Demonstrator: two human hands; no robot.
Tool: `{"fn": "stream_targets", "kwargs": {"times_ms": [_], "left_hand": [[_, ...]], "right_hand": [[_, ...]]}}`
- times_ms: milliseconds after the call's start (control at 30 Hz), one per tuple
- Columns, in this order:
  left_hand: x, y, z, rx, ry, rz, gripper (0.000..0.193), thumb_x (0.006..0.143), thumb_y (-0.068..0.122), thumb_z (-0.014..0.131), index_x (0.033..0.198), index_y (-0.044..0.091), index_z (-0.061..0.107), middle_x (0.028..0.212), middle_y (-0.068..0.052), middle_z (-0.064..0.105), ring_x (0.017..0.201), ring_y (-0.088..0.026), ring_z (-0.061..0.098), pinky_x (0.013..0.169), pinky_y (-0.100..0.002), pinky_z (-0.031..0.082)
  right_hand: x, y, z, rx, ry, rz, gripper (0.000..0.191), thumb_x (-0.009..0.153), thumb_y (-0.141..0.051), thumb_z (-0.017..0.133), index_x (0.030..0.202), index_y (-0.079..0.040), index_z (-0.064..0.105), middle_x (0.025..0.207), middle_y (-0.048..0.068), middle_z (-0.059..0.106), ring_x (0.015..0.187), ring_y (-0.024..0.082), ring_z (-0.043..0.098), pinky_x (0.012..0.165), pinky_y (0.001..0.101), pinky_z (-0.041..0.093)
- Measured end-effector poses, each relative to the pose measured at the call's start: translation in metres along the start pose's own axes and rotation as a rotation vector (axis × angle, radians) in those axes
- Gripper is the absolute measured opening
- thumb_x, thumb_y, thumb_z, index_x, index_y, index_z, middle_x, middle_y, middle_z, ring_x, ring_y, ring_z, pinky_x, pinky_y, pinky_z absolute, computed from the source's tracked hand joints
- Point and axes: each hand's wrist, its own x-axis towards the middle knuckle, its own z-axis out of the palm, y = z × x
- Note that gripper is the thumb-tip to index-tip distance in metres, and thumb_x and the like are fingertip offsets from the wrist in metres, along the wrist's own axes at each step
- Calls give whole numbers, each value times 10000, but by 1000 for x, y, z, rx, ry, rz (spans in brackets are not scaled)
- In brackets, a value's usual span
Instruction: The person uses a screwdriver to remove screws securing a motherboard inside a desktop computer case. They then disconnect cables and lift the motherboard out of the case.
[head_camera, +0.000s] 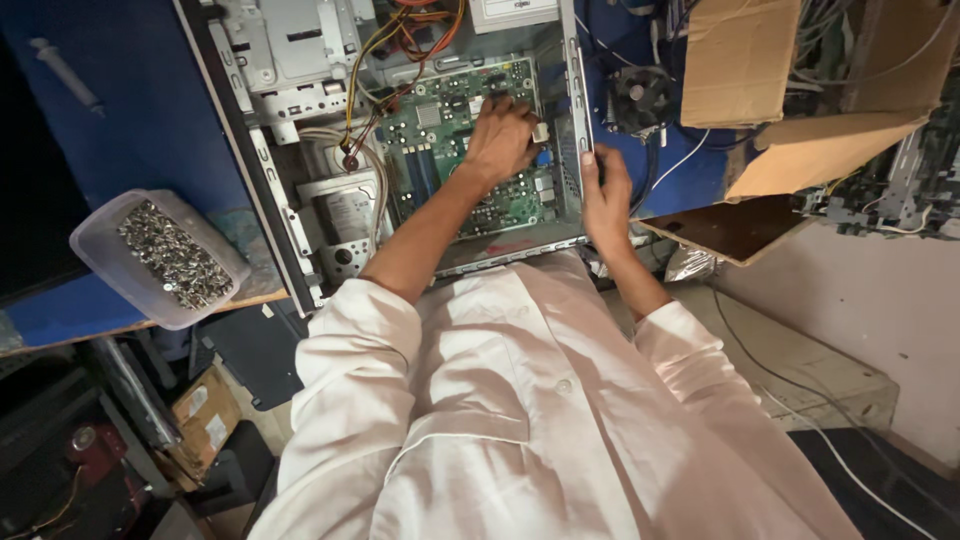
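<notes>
- Left hand inside open computer case, fingers pinching small white part on motherboard.
- Right hand, fingers pressed together, grips case wall at 3 o'clock.
- Judged step: seating part; next needs steady downward press.

Table: blue top, wooden edge (worn).
Wall: pale plaster, right side.
Floor: cluttered, dim.
Cardboard box: open, upper right.

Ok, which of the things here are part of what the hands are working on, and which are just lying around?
In use:
- left hand on the motherboard
- right hand gripping the edge of the open case

Lying about:
- tub of screws on the blue table
- loose fan
- cardboard box
</notes>
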Motion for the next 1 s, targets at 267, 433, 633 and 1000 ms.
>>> {"fn": "stream_targets", "kwargs": {"times_ms": [267,433,633,1000], "left_hand": [[-6,-9,2,-48,41,17,424,849,360,715,1173,87,708,1308,-134,640,1301,-384,513,1120,-591,325],[-11,-12,-6,-123,25,25,444,848,356,713,1200,84,706,1286,-136,651,1285,-367,521,1107,-601,331],[-21,-19,-15,-231,128,61,395,826,321,745,1152,98,744,1202,-98,692,1230,-345,554,1115,-578,352],[-41,-29,-30,-362,281,100,380,833,295,785,1160,104,752,1162,-68,704,1149,-284,586,1048,-478,407]], "right_hand": [[2,9,-3,313,79,166,322,1108,-312,584,1208,-9,630,947,3,580,854,86,504,757,256,437],[1,1,-15,395,86,341,260,990,-242,674,1126,-42,578,858,-38,563,656,62,465,547,227,380],[7,1,-26,336,136,53,332,965,-96,835,1091,-40,533,955,-17,577,816,70,512,728,227,453],[8,-74,-25,-111,-167,-197,522,798,-175,939,1098,19,559,1046,114,690,894,215,676,780,363,545]]}}
